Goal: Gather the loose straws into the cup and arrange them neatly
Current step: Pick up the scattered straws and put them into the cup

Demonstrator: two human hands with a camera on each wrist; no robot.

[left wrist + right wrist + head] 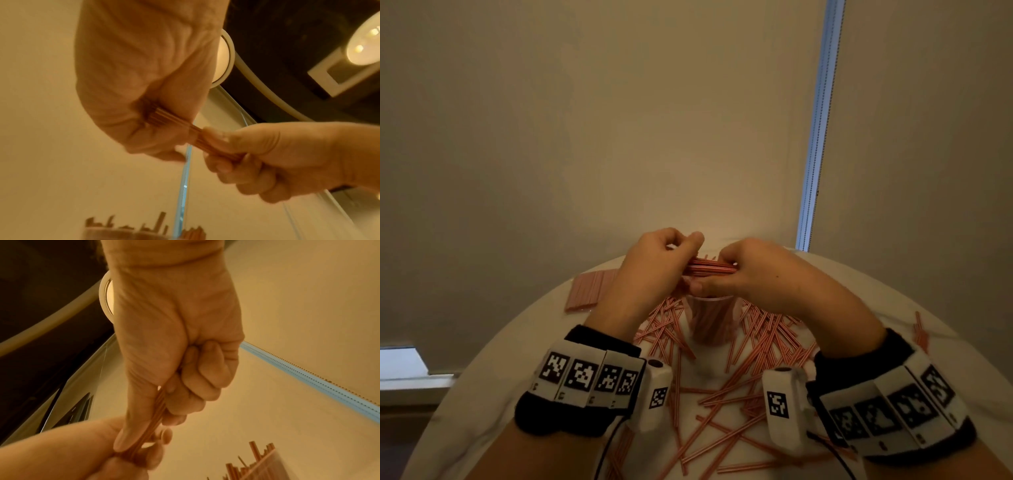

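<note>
A bundle of red-and-white striped straws [709, 266] lies level in the air, held at both ends. My left hand [661, 263] grips its left end and my right hand [750, 270] grips its right end, fingers curled round it. Just below the bundle stands a clear cup [710, 318] with several straws upright inside. In the left wrist view the bundle [176, 125] runs from my left hand [144, 97] to my right hand [267, 159], with the cup's straw tips [127, 227] below. The right wrist view shows my right hand [174, 353] closed on the bundle [156, 415].
Loose straws [739, 387] lie scattered over the round white table [524, 342], all around the cup and toward the near edge. A flat stack of straws [589, 287] lies at the back left. A few straws [919, 329] rest near the right edge. A wall rises behind the table.
</note>
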